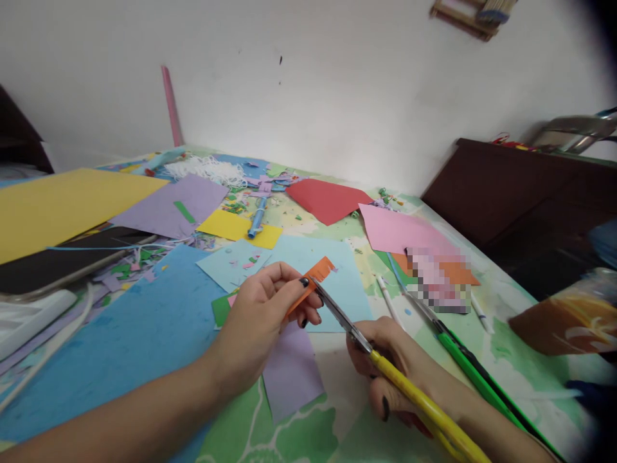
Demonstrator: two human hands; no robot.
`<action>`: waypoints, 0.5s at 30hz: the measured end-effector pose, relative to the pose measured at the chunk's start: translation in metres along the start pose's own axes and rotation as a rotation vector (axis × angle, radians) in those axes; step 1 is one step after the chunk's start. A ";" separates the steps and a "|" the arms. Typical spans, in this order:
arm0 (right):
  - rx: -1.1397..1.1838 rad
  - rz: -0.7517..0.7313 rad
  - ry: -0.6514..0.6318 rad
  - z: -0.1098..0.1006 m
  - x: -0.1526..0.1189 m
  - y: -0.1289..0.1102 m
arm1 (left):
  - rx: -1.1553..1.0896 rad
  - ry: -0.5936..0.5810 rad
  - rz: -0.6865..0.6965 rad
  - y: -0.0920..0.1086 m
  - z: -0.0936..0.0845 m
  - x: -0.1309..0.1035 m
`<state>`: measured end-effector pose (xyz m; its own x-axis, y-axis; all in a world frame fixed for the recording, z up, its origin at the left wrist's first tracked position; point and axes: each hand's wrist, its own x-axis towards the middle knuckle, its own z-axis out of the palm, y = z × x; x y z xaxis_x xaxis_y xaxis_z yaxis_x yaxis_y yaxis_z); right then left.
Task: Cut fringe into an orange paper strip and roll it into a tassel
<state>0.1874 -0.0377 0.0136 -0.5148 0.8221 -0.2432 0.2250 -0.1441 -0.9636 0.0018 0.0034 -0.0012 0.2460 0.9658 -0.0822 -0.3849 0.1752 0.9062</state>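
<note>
My left hand (272, 305) pinches an orange paper strip (322, 270) between thumb and fingers, its free end pointing up and right. Fine slits run along the upper part of the strip. My right hand (390, 366) is closed round a pair of scissors (409, 389) with yellow handles. The metal blades reach up and left to the strip, their tips at its edge beside my left thumb. Under the hands lie light blue paper (347, 308) and a lilac paper piece (294, 373).
Blue paper (144, 341) and a dark phone-like slab (96, 257) lie left. Behind are yellow paper (72, 199), red paper (330, 199) and white shredded strands (207, 170). A green-handled cutter (475, 366) and pink paper (405, 231) lie right, near a brown-orange packet (569, 315).
</note>
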 end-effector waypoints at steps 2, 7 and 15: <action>0.011 -0.005 0.007 0.000 0.000 0.000 | -0.001 0.001 -0.002 0.000 0.001 0.000; -0.016 -0.025 -0.004 0.000 0.001 -0.002 | 0.000 0.009 0.001 0.001 0.001 -0.001; -0.007 -0.023 0.019 0.000 0.001 0.000 | 0.004 0.028 -0.005 0.000 0.002 0.001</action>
<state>0.1872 -0.0371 0.0130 -0.5043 0.8354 -0.2187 0.2191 -0.1212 -0.9682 0.0038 0.0036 -0.0005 0.2230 0.9699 -0.0979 -0.3800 0.1790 0.9075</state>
